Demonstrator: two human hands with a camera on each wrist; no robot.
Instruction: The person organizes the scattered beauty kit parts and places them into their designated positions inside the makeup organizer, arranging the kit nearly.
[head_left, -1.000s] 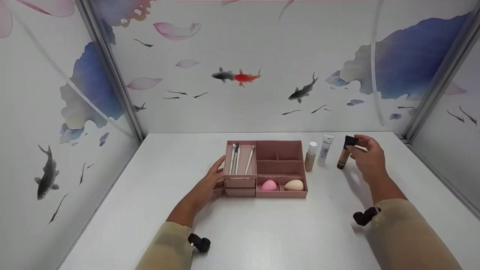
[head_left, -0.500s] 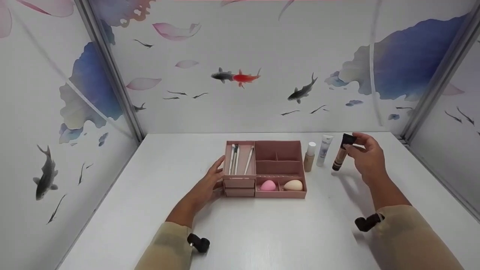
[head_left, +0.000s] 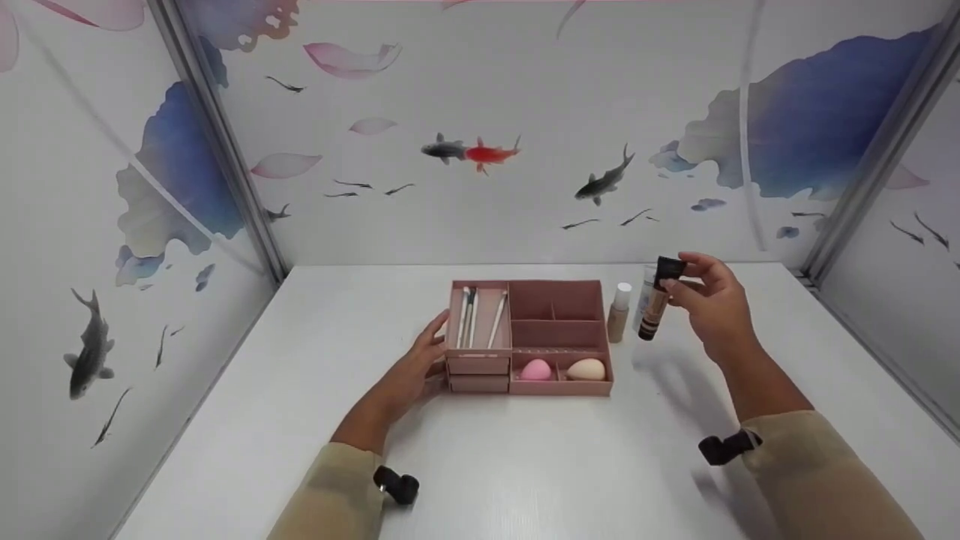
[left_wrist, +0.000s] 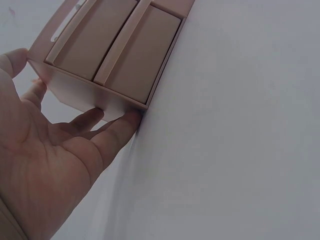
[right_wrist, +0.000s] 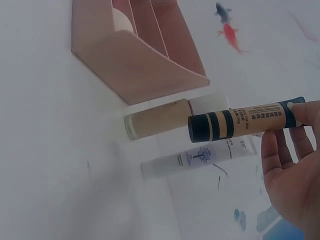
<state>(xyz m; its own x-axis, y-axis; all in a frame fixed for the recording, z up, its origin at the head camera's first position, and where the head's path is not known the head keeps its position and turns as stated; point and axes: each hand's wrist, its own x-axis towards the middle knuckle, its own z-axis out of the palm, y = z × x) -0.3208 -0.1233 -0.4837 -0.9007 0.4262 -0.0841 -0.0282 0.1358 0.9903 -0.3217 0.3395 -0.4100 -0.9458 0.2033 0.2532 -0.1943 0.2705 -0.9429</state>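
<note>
My right hand (head_left: 716, 311) pinches a concealer tube (head_left: 654, 309) by its flat black end, thumb on one side and fingers on the other. The tan tube, banded in black, hangs slightly tilted above the table. In the head view it partly covers a white tube (head_left: 642, 304) standing behind it. In the right wrist view the concealer (right_wrist: 250, 121) passes in front of a bottle of beige liquid (right_wrist: 159, 119). My left hand (head_left: 409, 375) rests its fingertips on the left side wall of a pink cosmetics organizer (head_left: 559, 388); its fingers (left_wrist: 117, 137) are spread.
Several slim white-handled brushes (head_left: 469, 319) lie in the organizer's top left tray, above two drawers (left_wrist: 137, 57). A pink sponge (head_left: 536, 370) and a cream sponge (head_left: 586, 370) sit in its front compartments. A white wall (head_left: 495, 225) stands behind the white table (head_left: 480, 465).
My right hand has moved left and slightly up, bringing the concealer tube from beside the white tube to in front of it. The left hand and the organizer stay put.
</note>
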